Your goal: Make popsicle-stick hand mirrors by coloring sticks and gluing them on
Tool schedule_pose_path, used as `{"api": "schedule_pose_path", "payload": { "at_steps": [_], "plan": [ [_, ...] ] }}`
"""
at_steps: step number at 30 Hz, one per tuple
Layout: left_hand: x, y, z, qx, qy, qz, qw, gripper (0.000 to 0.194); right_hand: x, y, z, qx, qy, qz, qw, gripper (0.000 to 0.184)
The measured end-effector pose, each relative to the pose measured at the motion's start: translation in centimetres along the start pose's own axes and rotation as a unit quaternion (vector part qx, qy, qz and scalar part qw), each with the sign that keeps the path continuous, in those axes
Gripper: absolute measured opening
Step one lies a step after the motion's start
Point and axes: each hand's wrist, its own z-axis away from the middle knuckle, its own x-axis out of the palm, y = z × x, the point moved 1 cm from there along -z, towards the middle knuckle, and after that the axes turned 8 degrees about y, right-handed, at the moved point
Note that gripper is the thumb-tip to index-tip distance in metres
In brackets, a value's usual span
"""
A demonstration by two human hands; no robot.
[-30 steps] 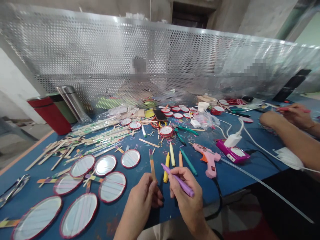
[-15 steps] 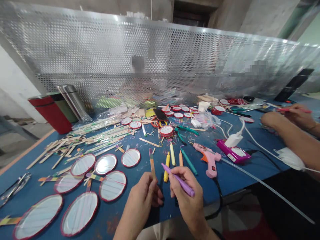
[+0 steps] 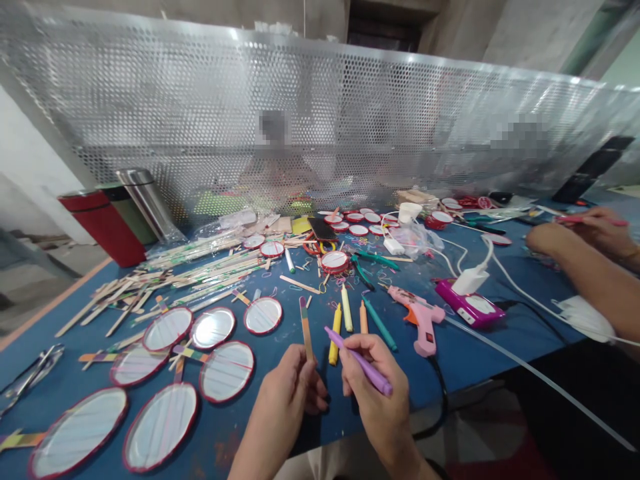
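Observation:
Pinched upright in my left hand (image 3: pixel 295 387) is a wooden craft stick (image 3: pixel 305 323), its upper part coloured in purple, orange and other bands. My right hand (image 3: pixel 375 380) grips a purple marker (image 3: pixel 360 360) like a pen, its tip pointing up and left towards the stick but apart from it. Just beyond my hands lie a yellow marker (image 3: pixel 335 333), a pale yellow marker (image 3: pixel 347 310), an orange marker (image 3: pixel 363 317) and a teal marker (image 3: pixel 380 323). To the left rest several round red-rimmed discs (image 3: pixel 227 371), some with coloured sticks attached.
A pink glue gun (image 3: pixel 417 317) lies right of the markers, near a purple power strip (image 3: pixel 470 303) with white cables. Loose craft sticks (image 3: pixel 200 273) and bottles (image 3: pixel 107 227) are at the left. A perforated metal screen (image 3: pixel 320 120) stands behind. Another person's arm (image 3: pixel 585 267) reaches in from the right.
Both hands keep their hold on the stick and the purple marker. The whole view has shifted very slightly; nothing else visibly differs.

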Motion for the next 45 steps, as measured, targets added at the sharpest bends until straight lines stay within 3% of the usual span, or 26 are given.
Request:
{"api": "schedule_pose_path", "payload": {
  "at_steps": [8,15,19,22,24,26,28,33,37,41,45],
  "plan": [
    [0.1,0.0,-0.1,-0.001,-0.007,-0.004,1.000,0.026,-0.2,0.1,0.3,-0.014,-0.003,-0.020,1.000,0.015],
    [-0.1,-0.3,0.0,0.005,-0.017,-0.007,1.000,0.028,-0.4,0.5,0.9,-0.065,-0.020,-0.077,0.995,0.007],
    [0.0,-0.2,-0.1,0.001,-0.005,-0.009,1.000,0.028,-0.4,0.7,0.8,-0.079,-0.029,-0.029,0.996,0.009],
    [0.0,-0.1,-0.1,0.007,-0.004,-0.013,1.000,0.028,-0.3,0.4,0.3,-0.146,-0.056,0.065,0.986,0.011],
    [0.0,-0.2,-0.1,0.013,-0.007,-0.016,1.000,0.028,-0.4,0.1,-0.2,-0.250,-0.073,0.151,0.954,0.015],
    [-0.1,-0.3,-0.1,0.012,-0.011,-0.015,1.000,0.029,-0.9,-0.2,-0.8,-0.355,-0.077,0.251,0.897,0.018],
    [-0.1,-0.5,-0.1,0.009,-0.013,-0.012,1.000,0.029,-1.9,-0.1,-1.6,-0.409,-0.063,0.341,0.844,0.020],
    [0.1,-0.5,-0.1,0.005,-0.012,-0.012,1.000,0.029,-5.1,0.8,-4.0,-0.421,-0.040,0.480,0.769,0.024],
    [0.1,-0.2,-0.2,0.007,-0.001,-0.012,1.000,0.029,-6.2,0.8,-5.8,-0.400,-0.033,0.588,0.702,0.023],
    [0.1,-0.1,-0.2,0.008,-0.002,-0.014,1.000,0.029,-6.0,0.7,-6.7,-0.379,-0.055,0.634,0.672,0.020],
    [0.1,-0.1,-0.3,0.017,-0.002,-0.014,1.000,0.027,-5.5,1.9,-6.2,-0.378,-0.055,0.611,0.693,0.025]
  ]
}}
